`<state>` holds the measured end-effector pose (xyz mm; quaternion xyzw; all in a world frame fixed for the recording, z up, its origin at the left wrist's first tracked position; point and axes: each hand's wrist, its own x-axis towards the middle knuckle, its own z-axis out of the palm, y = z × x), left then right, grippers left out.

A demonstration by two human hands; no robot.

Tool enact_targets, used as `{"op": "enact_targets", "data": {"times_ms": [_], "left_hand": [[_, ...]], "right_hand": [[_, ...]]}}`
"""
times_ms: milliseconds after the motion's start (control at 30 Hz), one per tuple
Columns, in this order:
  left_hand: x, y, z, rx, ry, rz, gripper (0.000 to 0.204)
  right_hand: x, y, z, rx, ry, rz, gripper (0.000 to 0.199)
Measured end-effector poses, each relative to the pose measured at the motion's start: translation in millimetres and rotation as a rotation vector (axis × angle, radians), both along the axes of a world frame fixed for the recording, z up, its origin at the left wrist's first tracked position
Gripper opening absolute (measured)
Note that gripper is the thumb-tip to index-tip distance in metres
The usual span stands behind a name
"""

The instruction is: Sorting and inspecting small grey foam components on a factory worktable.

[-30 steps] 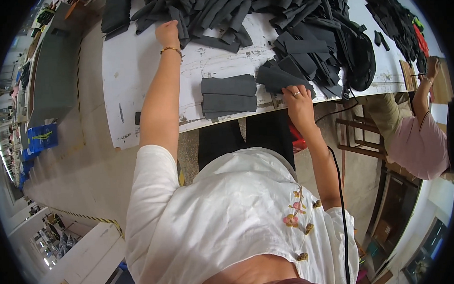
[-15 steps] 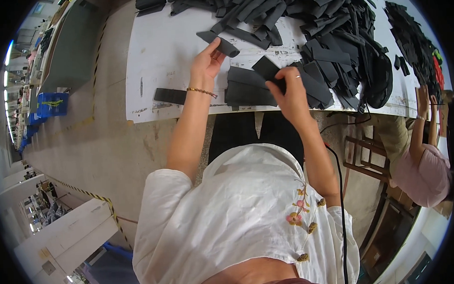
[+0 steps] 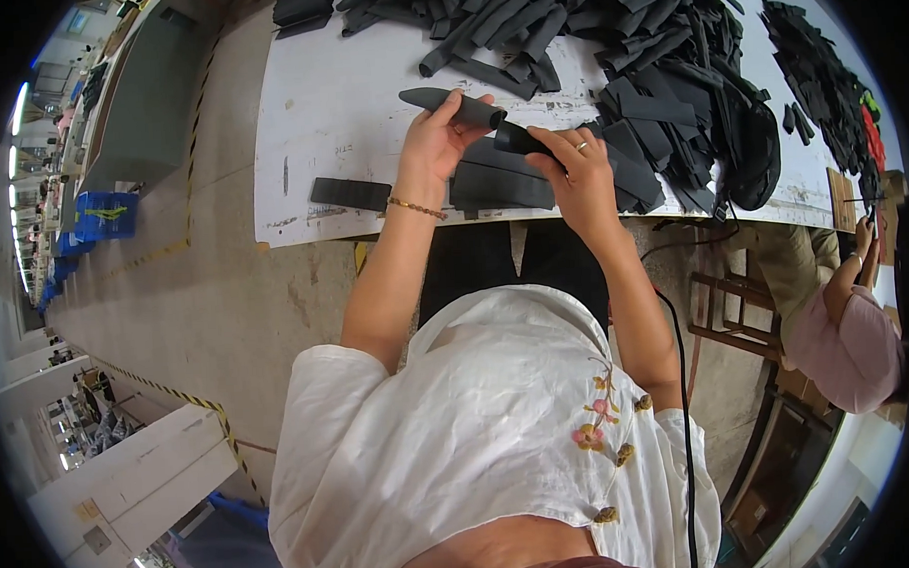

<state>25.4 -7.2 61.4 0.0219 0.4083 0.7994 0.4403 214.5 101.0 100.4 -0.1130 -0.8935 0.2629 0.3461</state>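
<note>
My left hand (image 3: 441, 134) grips a dark grey fabric sleeve (image 3: 450, 105) above the white table, its pointed end toward the left and its mouth opening to the right. In my right hand (image 3: 574, 170) is a black rectangular strip (image 3: 515, 138), bent into a curve along its length. The strip's free end lies right at the sleeve's mouth; whether they touch I cannot tell. Below both hands, a stack of flat black strips (image 3: 501, 185) rests near the table's front edge. One ribbed black strip (image 3: 349, 194) lies by my left wrist.
A big heap of dark fabric sleeves (image 3: 505, 22) covers the far side of the table (image 3: 308, 109). To the right are piled black pieces (image 3: 654, 112) and a black backpack (image 3: 753, 153). A hanging black cable (image 3: 685, 396) runs by my right arm. Another person (image 3: 842, 341) works at right.
The right hand has moved left and up with its strip, which is now curved. My left hand has shifted slightly right, bringing the sleeve's mouth to the strip's end.
</note>
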Motion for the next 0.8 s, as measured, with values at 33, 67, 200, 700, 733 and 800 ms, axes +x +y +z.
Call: {"op": "enact_targets", "data": {"times_ms": [33,67,200,700,733,800], "left_hand": [[3,1,3,0.004,0.007,-0.024,0.020],[5,1,5,0.007,0.013,-0.048,0.020],[7,0,6,0.068,-0.005,-0.085,0.018],[60,11,46,0.333,0.270,-0.039,0.031],[59,13,46,0.328,0.286,-0.079,0.027],[53,10,45,0.329,0.351,-0.042,0.025]], "right_hand": [[-1,1,1,0.000,0.001,-0.002,0.031],[-3,2,3,0.077,0.005,-0.042,0.026],[-4,10,5,0.226,-0.003,-0.098,0.020],[-18,-18,22,0.077,0.072,-0.004,0.049],[-19,-23,22,0.059,0.052,0.022,0.051],[-10,-21,15,0.089,0.011,0.029,0.048]]}}
